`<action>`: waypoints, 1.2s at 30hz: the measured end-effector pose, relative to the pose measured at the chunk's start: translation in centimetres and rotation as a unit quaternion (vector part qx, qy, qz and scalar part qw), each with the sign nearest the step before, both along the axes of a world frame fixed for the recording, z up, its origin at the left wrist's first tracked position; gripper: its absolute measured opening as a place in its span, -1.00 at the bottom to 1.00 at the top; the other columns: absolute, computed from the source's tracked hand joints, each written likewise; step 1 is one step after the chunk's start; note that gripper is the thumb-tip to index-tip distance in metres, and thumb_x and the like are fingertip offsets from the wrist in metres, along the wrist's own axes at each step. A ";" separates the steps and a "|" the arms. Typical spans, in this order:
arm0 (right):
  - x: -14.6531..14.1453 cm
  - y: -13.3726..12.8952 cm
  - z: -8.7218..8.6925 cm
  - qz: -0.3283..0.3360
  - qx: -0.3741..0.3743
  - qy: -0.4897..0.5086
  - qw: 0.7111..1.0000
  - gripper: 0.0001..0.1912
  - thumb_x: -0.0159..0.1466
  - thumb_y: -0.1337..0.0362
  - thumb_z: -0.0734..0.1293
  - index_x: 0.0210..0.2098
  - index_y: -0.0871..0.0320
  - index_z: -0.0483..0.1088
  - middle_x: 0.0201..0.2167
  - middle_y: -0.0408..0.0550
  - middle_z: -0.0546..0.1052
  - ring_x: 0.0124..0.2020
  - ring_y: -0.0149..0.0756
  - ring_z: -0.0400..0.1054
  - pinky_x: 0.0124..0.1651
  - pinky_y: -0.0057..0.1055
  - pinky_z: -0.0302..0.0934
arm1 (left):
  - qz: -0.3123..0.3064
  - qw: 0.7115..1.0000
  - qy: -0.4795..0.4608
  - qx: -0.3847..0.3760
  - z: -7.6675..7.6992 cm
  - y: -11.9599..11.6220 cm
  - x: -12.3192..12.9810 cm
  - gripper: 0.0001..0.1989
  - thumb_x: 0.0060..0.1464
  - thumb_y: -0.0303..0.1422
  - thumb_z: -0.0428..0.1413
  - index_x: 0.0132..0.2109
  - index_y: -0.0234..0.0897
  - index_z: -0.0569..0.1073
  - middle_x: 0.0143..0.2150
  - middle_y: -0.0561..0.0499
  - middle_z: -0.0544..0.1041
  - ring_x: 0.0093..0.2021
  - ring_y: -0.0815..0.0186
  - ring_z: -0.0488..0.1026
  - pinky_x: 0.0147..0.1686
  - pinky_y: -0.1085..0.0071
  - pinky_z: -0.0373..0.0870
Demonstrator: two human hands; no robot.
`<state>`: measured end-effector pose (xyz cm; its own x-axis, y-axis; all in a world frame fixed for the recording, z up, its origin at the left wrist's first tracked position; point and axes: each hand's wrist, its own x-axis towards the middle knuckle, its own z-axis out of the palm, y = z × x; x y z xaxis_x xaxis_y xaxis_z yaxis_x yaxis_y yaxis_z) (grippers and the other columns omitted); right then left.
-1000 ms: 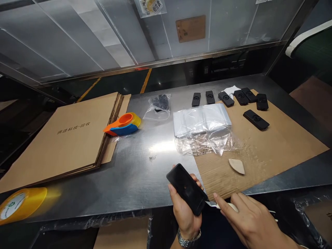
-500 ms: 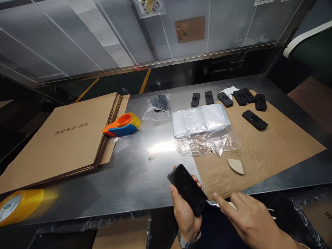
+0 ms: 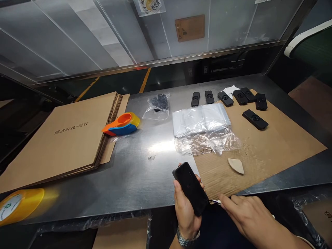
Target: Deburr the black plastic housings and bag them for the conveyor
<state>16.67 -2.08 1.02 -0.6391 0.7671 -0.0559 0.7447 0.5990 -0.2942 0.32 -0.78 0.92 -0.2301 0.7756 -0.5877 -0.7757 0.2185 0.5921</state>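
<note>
My left hand (image 3: 184, 215) is wrapped round a black rectangular plastic casing (image 3: 190, 188), tilted with its smooth face up, just off the bench's front edge. A metal watch band circles that wrist. In my right hand (image 3: 247, 212) is a small knife (image 3: 215, 201) with a thin metal blade and a pale handle, mostly covered by the fingers. Its tip meets the lower right edge of the casing. Beyond the hands, a beige wedge-shaped piece (image 3: 236, 166) lies on a flat cardboard sheet (image 3: 282, 145).
Several black casings (image 3: 255, 119) lie at the back right. A stack of clear plastic bags (image 3: 201, 121) sits mid-bench, with a bagged black part (image 3: 160, 103) behind. At left are stacked cardboard sheets (image 3: 67, 135), an orange-blue tape dispenser (image 3: 123, 123) and a yellow tape roll (image 3: 22, 205).
The casing in my left hand has shifted slightly right and turned a little more upright. My right hand has drawn slightly right and the knife blade's angle has changed, its tip still at the casing's edge.
</note>
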 end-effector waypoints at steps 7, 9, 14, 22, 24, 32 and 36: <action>-0.1 0.8 -0.8 -0.106 -0.300 0.114 0.941 -0.64 0.36 0.13 -0.01 -0.39 0.11 0.29 -0.63 -0.17 0.35 -0.61 -0.38 0.25 -0.56 -0.48 -0.03 | 0.032 0.987 0.093 0.127 -1.0 -0.7 0.7 -0.37 -0.01 0.02 0.04 0.18 -0.07 0.15 -0.34 0.00 0.47 -0.41 0.28 0.40 -0.43 0.39 0.36; -0.1 0.8 -1.8 -0.130 -0.508 0.196 0.829 -0.57 0.34 0.00 -0.02 -0.33 0.14 0.30 -0.70 -0.23 0.29 -0.73 -0.48 0.13 -0.67 -0.56 -0.06 | 0.038 0.986 0.079 0.145 -1.2 -0.6 0.6 -0.39 -0.02 0.03 0.05 0.15 -0.02 0.18 -0.33 0.01 0.47 -0.41 0.28 0.40 -0.43 0.39 0.36; -0.1 0.9 -2.5 -0.078 -0.690 0.332 0.638 -0.46 0.21 -0.16 0.10 -0.31 0.23 0.32 -0.72 -0.27 0.26 -0.80 -0.56 0.01 -0.76 -0.61 -0.11 | -0.039 0.997 -0.042 0.044 -1.3 0.6 -0.2 -0.48 0.09 0.03 -0.10 -0.23 -0.35 0.47 -0.45 -0.06 0.46 -0.50 0.36 0.38 -0.50 0.49 0.34; -1.3 3.2 0.9 0.009 -0.190 0.247 0.950 -0.79 0.28 0.24 0.22 -0.47 0.15 0.29 -0.54 -0.19 0.35 -0.52 -0.43 0.17 -0.44 -0.46 -0.04 | -0.163 0.959 -0.207 -0.107 -1.6 0.6 0.8 -0.44 0.16 -0.07 -0.13 -0.42 -0.50 0.49 -0.55 -0.10 0.48 -0.55 0.36 0.42 -0.49 0.48 0.37; -1.7 3.0 0.6 0.030 -0.164 0.204 0.965 -0.82 0.24 0.22 0.28 -0.47 0.13 0.29 -0.54 -0.20 0.40 -0.53 -0.43 0.21 -0.46 -0.45 -0.07 | -0.157 0.959 -0.198 -0.126 -1.4 0.4 1.2 -0.47 0.16 -0.09 -0.10 -0.42 -0.49 0.49 -0.51 -0.12 0.50 -0.51 0.34 0.45 -0.43 0.48 0.39; -2.0 2.7 0.2 -0.019 -0.162 0.151 0.975 -0.72 0.21 0.20 0.31 -0.58 0.15 0.29 -0.60 -0.19 0.44 -0.59 -0.43 0.28 -0.52 -0.49 -0.07 | -0.168 0.965 -0.160 -0.120 -1.2 -0.6 1.8 -0.52 0.10 -0.06 -0.03 -0.38 -0.45 0.48 -0.48 -0.10 0.51 -0.53 0.33 0.44 -0.52 0.48 0.37; -1.3 4.4 0.5 -0.092 -0.185 0.180 0.962 -0.86 0.21 0.23 0.30 -0.45 0.14 0.37 -0.56 -0.17 0.47 -0.55 -0.40 0.33 -0.50 -0.52 0.02 | -0.249 0.948 -0.135 -0.149 -1.5 -1.4 2.1 -0.47 0.07 0.02 -0.05 -0.37 -0.43 0.47 -0.53 -0.08 0.47 -0.64 0.37 0.38 -0.64 0.50 0.31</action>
<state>15.35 2.36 1.50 -0.5229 0.8394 -0.1478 0.6389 0.2712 -0.7199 2.40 -2.21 -0.63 0.3097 0.5395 -0.7829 -0.6473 0.7228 0.2420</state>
